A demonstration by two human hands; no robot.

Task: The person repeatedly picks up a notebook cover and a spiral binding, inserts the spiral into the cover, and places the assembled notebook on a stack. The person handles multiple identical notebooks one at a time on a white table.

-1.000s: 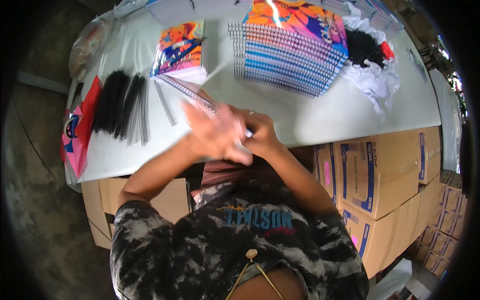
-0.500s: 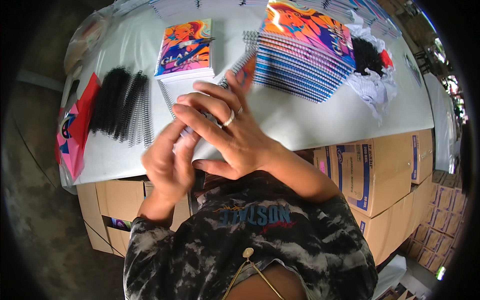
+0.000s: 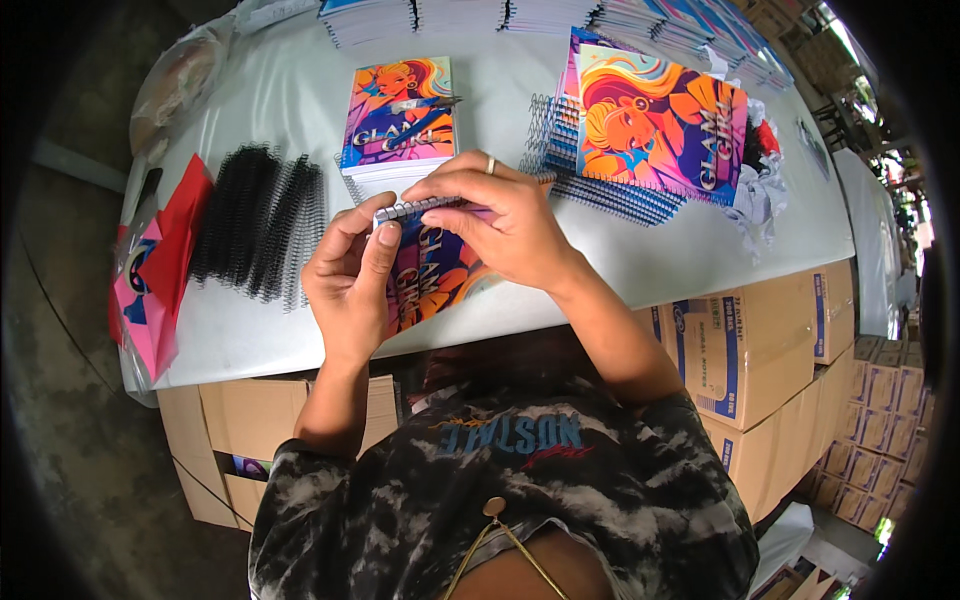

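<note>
A spiral notebook (image 3: 428,278) with a colourful cartoon cover is held over the table's front edge, its coil (image 3: 425,207) along the upper side. My left hand (image 3: 350,275) pinches the coil's left end, thumb on the cover. Farther right along the same coil, my right hand (image 3: 510,215) grips with thumb and fingers, hiding part of it. Just beyond my hands stands a small stack of matching books (image 3: 400,115). Across its top cover lies a slim tool (image 3: 428,103) with a dark tip, its kind unclear. Loose black spiral coils (image 3: 255,230) lie in a heap left of my left hand.
At the right is a pile of spiral notebooks (image 3: 660,125), with crumpled pale cloth or paper (image 3: 755,205) beside it. More book stacks (image 3: 460,15) line the far edge. A red and pink packet (image 3: 160,270) lies at left. Cardboard boxes (image 3: 770,340) stand below the table.
My blurred hands were together over a coil; now they are farther apart, gripping a notebook's coil, its cover in view. On the right pile, the top notebooks lie differently.
</note>
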